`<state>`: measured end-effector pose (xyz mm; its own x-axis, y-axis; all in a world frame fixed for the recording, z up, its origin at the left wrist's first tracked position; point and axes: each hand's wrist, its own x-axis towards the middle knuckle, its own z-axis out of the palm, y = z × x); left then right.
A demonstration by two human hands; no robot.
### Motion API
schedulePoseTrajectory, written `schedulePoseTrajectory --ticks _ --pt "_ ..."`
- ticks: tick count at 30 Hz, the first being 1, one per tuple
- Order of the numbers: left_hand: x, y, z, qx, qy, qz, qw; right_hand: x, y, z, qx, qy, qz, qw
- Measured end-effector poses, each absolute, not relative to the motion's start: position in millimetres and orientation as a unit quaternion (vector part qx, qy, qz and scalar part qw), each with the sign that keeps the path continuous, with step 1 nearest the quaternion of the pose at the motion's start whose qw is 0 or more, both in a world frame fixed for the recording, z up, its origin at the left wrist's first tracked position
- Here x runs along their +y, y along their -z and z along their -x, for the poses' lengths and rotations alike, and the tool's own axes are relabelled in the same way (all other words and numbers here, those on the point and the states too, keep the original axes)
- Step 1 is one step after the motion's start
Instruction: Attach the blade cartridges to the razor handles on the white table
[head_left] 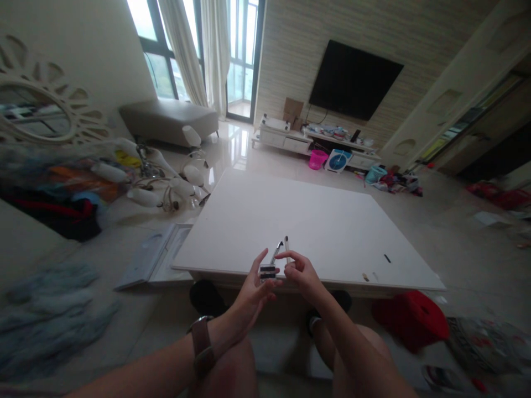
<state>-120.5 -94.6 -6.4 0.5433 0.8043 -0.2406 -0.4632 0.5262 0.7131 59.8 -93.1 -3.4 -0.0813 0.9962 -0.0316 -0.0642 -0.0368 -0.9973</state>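
My left hand (254,290) grips a small black-and-silver compass-like tool (269,268) by its body, just above the near edge of a large white table (315,221). A brown strap watch (202,345) sits on that wrist. My right hand (301,272) pinches one of the tool's thin metal legs (286,243) between thumb and fingers. Both legs point up and away from me. Both hands are closed on the tool.
Small bits (386,258) lie on the table's right side. A red stool (410,319) stands on the floor at the right. A chandelier with white shades (166,177) lies on the floor at the left, with a flat tray (153,257) near it. A TV (352,80) hangs on the far wall.
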Motion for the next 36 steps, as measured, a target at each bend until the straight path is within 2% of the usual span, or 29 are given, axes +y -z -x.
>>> schedulePoseTrajectory --ticks 13,36 --pt "-92.1 -14.1 121.9 0.278 -0.353 -0.228 0.864 -91.8 -1.5 -57.7 -0.418 -0.572 0.411 0.574" --pt "-89.5 -9.7 121.6 0.278 -0.371 -0.177 0.868 -91.5 -2.0 -58.3 -0.394 -0.574 0.409 0.590"
